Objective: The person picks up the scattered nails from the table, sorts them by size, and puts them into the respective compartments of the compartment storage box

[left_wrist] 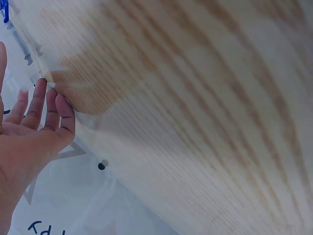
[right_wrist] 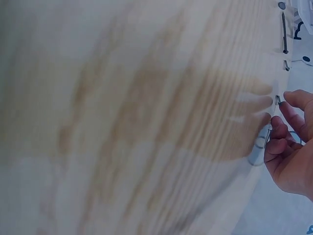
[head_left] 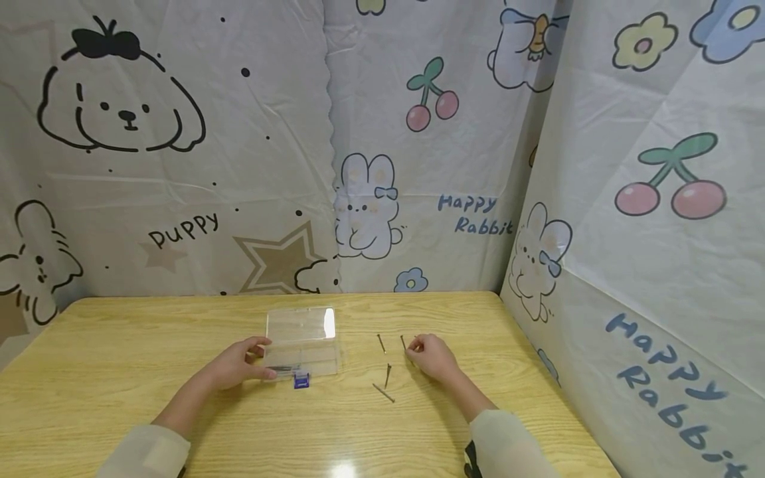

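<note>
A clear plastic box (head_left: 301, 346) with a blue latch (head_left: 301, 380) lies on the table, a few thin metal pieces in its near left corner. My left hand (head_left: 236, 364) holds its left edge, thumb at the front corner and fingers along the side; in the left wrist view the fingers are loosely bent at the edge. My right hand (head_left: 435, 358) is at the table top, fingertips drawn together at a thin dark screw (head_left: 403, 342); thumb and finger meet near a screw (right_wrist: 278, 100) in the right wrist view. The fingers partly hide what is pinched.
Between box and right hand lie more screws: one farther back (head_left: 381, 343), one in the middle (head_left: 388, 376) and one slanted nearer me (head_left: 384, 392). The wooden table (head_left: 149, 398) meets a printed cloth (head_left: 269, 199) at the back and right.
</note>
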The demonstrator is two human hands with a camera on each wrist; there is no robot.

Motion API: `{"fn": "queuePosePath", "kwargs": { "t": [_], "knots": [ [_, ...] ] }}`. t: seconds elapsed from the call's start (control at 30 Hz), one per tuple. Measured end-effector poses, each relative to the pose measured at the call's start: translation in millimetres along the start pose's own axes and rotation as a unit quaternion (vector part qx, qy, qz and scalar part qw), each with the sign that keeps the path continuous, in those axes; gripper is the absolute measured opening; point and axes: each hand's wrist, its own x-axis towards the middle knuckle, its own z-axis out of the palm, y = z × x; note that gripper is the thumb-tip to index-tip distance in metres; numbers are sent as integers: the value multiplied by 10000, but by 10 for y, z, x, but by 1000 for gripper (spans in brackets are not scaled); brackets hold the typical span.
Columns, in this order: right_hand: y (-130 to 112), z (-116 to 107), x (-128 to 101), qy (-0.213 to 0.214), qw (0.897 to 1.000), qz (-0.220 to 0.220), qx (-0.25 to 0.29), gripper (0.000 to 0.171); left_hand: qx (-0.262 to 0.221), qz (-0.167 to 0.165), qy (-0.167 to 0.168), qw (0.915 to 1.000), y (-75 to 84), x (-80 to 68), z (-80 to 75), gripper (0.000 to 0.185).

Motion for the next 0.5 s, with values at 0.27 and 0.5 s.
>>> {"fn": "queuePosePath", "kwargs": {
  "t": [0.27,0.5],
  "knots": [
    [-4,51,-4,97,9998,134,-98,13,-50,20,-20,10000,-12,-6,9,80],
    [-42,66,13,181,9994,138,-245,10,-24,20,5,10000,-2,-6,1,81]
  ]
}}
